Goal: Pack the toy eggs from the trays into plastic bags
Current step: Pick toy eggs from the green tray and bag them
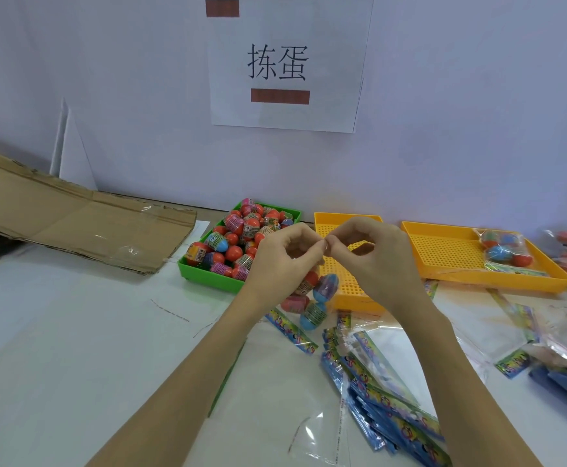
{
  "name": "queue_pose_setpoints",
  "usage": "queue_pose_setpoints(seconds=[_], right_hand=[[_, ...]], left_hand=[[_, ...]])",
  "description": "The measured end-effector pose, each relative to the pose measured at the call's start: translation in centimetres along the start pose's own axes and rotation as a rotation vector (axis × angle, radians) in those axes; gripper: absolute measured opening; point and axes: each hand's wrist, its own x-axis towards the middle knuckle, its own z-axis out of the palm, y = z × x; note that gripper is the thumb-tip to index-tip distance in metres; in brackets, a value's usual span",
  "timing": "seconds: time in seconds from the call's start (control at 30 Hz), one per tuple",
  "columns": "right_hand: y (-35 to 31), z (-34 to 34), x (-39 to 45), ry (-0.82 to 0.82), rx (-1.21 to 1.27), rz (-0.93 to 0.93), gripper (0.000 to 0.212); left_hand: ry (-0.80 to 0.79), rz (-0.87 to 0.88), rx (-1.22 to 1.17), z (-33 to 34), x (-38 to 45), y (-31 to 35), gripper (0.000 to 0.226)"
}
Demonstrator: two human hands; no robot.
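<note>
Both hands are raised above the table, fingertips meeting at the mouth of a clear plastic bag (310, 291) that hangs between them. The left hand (283, 256) pinches the bag's top edge between thumb and forefinger, and the right hand (374, 256) pinches the same edge just beside it, the other fingers curled loosely. The film is so transparent that its upper rim is hard to trace, but it appears to run straight between the two pinches. Inside the bag sit several toy eggs (319, 299) (red, pink and blue ones, wrapped in printed bands), and the bag's bottom hangs near the table in front of the nearer yellow tray (349, 298).

To the left of that tray, a green tray (204, 274) is heaped with more loose eggs (241, 237). Farther right, a second yellow tray (450, 276) holds one filled bag (502, 249) in its back corner. A pile of printed header cards and flat bags (386, 399) lies on the table near the right forearm. A flattened cardboard sheet (73, 220) rests at the left, and a paper sign (287, 64) is stuck on the wall behind.
</note>
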Motion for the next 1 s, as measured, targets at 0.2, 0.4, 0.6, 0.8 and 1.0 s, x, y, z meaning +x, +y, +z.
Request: queue_pose_setpoints(seconds=[0.2, 0.4, 0.6, 0.8, 1.0], right_hand=[[0.1, -0.2, 0.0, 0.007, 0.016, -0.004, 0.011], [0.6, -0.9, 0.2, 0.082, 0.060, 0.067, 0.007], [4.4, -4.2, 0.2, 0.359, -0.137, 0.269, 0.010], [7.4, -4.8, -0.9, 0.271, -0.294, 0.390, 0.014], [9.2, -5.4, -1.1, 0.129, -0.334, 0.530, 0.012]], left_hand=[[-0.047, -0.089, -0.154, 0.1, 0.1, -0.5, 0.011], [-0.005, -0.108, -0.248, -0.2, 0.5, -0.8, 0.013], [0.180, -0.175, -0.294, -1.2, 1.0, -1.5, 0.011], [0.288, -0.239, -0.231, -1.3, 1.1, -2.0, 0.013], [0.261, -0.268, -0.187, -1.3, 1.2, -2.0, 0.011]])
